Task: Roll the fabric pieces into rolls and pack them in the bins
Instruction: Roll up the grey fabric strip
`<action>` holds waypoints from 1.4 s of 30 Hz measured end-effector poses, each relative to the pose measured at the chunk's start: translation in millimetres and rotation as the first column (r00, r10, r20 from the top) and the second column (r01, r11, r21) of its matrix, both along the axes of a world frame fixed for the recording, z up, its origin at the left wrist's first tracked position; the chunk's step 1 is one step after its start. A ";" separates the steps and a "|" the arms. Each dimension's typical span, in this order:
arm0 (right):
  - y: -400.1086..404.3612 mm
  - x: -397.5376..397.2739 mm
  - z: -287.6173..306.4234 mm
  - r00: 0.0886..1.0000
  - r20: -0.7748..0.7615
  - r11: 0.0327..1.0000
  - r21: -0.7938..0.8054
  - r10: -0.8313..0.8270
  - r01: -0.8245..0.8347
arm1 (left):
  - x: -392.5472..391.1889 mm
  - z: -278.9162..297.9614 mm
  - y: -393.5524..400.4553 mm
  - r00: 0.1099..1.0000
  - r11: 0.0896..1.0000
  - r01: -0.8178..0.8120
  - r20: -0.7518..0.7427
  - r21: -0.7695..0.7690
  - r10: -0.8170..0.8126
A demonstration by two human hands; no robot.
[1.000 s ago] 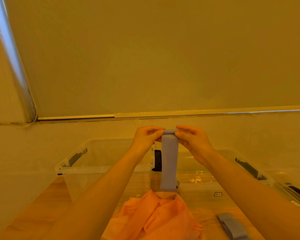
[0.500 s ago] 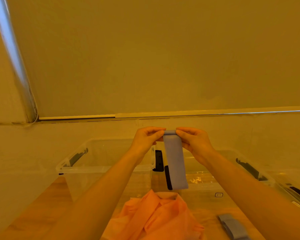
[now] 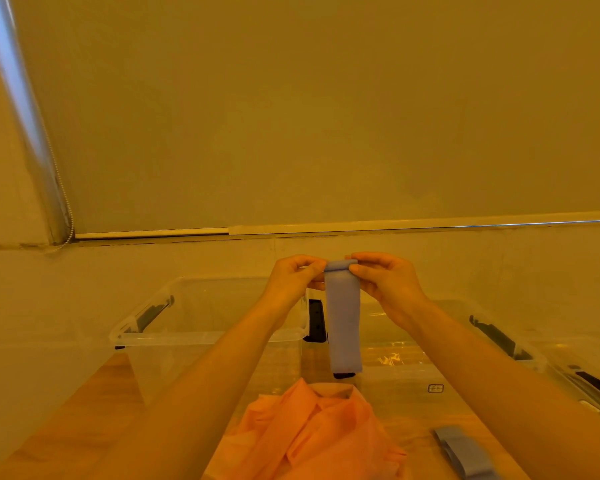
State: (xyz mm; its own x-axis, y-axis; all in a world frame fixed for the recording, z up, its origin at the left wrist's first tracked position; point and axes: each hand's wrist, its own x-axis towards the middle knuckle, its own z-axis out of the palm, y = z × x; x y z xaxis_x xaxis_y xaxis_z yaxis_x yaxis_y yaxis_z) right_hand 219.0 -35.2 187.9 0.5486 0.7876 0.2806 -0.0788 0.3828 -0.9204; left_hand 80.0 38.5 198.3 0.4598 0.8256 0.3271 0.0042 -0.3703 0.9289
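A clear bin (image 3: 201,336) stood at nine o'clock of the strip. The left hand (image 3: 293,280) was pinched on the rolled top of the blue fabric strip (image 3: 343,320), held in the air above the bins, its tail hanging free. The right hand (image 3: 387,284) was pinched on the opposite end. Even tension on both ends would probably be needed for a tight, straight roll.

Dim amber cast, soft focus, wide-angle bowing at edges.
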 end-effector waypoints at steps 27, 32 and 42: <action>-0.2 -2.3 -2.7 1.000 -0.008 0.999 -0.043 0.008 -0.009 | -1.9 -1.3 -1.0 1.000 1.000 -0.014 0.009 0.007 0.014; -1.6 -0.1 -3.1 0.999 0.002 0.998 -0.041 0.037 -0.037 | -2.2 -2.3 2.1 1.000 0.999 -0.008 0.016 0.048 0.007; -3.5 -0.4 -3.5 1.000 0.004 0.992 -0.128 -0.014 0.014 | -0.9 -3.8 1.5 1.000 0.998 0.015 0.006 0.056 -0.016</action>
State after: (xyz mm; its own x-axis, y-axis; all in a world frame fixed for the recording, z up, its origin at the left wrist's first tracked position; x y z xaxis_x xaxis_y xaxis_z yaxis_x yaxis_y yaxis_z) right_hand 218.6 -38.6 184.4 0.5591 0.8094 0.1799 -0.0715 0.2632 -0.9621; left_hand 79.1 40.0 194.5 0.4702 0.7987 0.3756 -0.0078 -0.4218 0.9067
